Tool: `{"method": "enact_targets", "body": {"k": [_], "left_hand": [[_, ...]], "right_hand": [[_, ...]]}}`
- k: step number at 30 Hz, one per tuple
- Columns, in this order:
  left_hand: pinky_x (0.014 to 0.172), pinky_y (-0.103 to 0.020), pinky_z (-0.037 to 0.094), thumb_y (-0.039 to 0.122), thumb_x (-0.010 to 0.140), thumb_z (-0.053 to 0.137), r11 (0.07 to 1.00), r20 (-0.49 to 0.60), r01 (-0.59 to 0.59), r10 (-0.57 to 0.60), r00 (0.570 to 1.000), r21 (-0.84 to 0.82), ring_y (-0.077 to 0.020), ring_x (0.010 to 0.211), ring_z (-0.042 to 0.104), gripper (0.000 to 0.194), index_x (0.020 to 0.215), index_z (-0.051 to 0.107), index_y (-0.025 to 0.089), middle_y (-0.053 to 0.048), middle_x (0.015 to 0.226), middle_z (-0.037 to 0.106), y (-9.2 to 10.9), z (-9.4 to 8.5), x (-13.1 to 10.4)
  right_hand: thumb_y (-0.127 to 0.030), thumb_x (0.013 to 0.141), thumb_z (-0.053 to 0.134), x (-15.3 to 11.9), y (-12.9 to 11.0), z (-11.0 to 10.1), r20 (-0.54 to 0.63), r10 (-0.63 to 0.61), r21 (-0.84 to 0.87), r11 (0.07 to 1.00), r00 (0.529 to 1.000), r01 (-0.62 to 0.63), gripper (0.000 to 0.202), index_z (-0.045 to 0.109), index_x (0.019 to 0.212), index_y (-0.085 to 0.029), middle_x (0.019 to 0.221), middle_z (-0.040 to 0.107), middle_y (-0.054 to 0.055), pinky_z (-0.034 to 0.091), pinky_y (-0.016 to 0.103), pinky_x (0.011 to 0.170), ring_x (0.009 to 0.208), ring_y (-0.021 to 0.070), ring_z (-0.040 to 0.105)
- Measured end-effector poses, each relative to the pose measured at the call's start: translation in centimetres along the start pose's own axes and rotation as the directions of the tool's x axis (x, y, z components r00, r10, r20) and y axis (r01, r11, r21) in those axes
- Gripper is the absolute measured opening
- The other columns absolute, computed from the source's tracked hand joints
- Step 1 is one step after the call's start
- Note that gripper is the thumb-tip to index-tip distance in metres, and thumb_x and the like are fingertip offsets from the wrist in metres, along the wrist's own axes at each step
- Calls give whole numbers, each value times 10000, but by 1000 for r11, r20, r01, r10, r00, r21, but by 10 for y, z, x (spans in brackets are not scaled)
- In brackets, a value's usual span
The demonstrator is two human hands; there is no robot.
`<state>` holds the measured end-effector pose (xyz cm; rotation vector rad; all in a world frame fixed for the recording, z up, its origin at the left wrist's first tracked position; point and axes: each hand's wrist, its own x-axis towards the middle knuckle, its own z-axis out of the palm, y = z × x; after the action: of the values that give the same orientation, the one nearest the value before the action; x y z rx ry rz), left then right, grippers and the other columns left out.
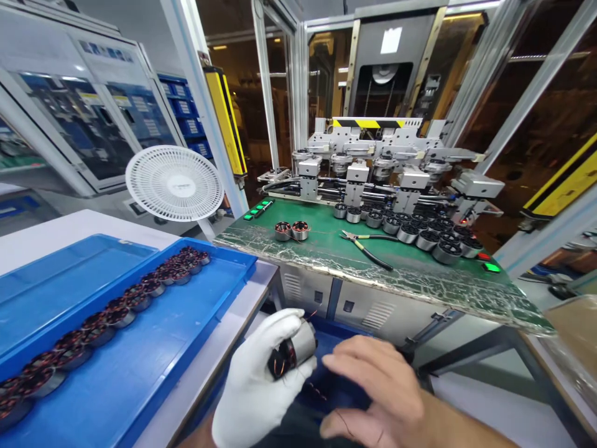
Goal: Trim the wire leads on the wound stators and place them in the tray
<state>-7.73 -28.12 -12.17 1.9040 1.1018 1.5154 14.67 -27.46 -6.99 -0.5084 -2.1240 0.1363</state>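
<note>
My left hand (261,379), in a white glove, is closed around a motor stator (303,344), a silvery ring with copper windings and dark parts inside. Thin copper wire ends stick out of it. Just to the right, apart from the stator, my bare right hand (377,386) has its thumb and fingers spread. A thin dark wire crosses near its thumb; whether it is touched I cannot tell. Beyond both hands, two wound stators (300,231) sit on the green mat (321,252). Wire cutters (368,247) lie there with their handles apart.
Several stators (426,239) crowd the mat's right side, before a machine with clamps (357,174). At left, a blue tray (153,348) holds a row of wound stators. A white fan (175,183) stands behind it. Yellow sensor bars (226,121) flank the opening.
</note>
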Motion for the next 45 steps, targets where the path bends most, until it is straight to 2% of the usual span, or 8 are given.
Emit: {"method": "enact_targets", "body": {"k": [7,14,20,27,31,37,42,45], "left_hand": [[896,-240,593,135,677,837,947,-52,198,-218,975,-255,-210,1056,721,509,1128,705,332,-21,1190,735,11,9,7],[856,-209,591,189,667,847,887,-52,221,-264,963,-405,-221,982,742,449,1092,731,275,-46,1104,770,18,8,12],[868,-189,583,100,692,795,947,-237,50,-130,963,-316,-214,1054,719,423,1061,725,295,-24,1136,760,14,1,6],[941,-267,582,70,727,759,968,-214,39,-94,972,-249,-223,1140,683,505,1150,677,334,-20,1216,721,12,-4,-10],[923,-207,569,83,725,765,973,-263,42,-102,959,-227,-191,1116,694,476,1123,694,334,-3,1189,735,10,-10,-8],[920,-171,548,95,688,799,976,-323,43,-111,940,-212,-174,1071,712,446,1075,720,301,-9,1139,758,12,-14,2],[925,-209,563,79,700,793,965,-280,56,-129,951,-257,-189,1084,708,467,1104,706,296,-31,1152,748,13,-8,0],[924,-218,568,85,699,799,959,-245,48,-120,962,-281,-188,1079,709,460,1097,708,295,-31,1152,742,16,-5,0]], "right_hand": [[-86,904,613,0,-6,34,-212,455,435,836,865,-334,123,654,812,-156,714,599,8,467,193,620,672,93,572],[-162,930,606,-7,0,27,-154,475,416,827,866,-379,178,632,754,-169,687,590,-12,460,175,607,641,81,560],[-433,964,553,15,100,-35,-72,309,-406,859,948,-311,328,654,1083,-145,1098,679,107,516,341,961,1049,203,635],[-557,865,585,29,192,-52,201,511,-640,714,836,-283,658,606,1256,-29,1302,567,255,461,554,1035,1229,400,539],[-544,926,498,14,162,-47,286,493,-657,725,821,-207,599,594,1260,-56,1266,584,228,460,569,1020,1169,372,564],[-167,874,432,-41,79,-22,269,178,-632,774,946,34,548,441,1411,-56,1244,541,224,565,487,870,1088,344,575],[-87,828,470,-89,21,31,183,258,-172,958,949,-228,511,438,1336,-126,1119,590,159,565,212,834,1008,192,643],[-137,811,543,-103,6,56,204,301,-8,952,932,-306,641,363,1426,-155,1151,624,142,546,258,936,1076,223,647]]}}
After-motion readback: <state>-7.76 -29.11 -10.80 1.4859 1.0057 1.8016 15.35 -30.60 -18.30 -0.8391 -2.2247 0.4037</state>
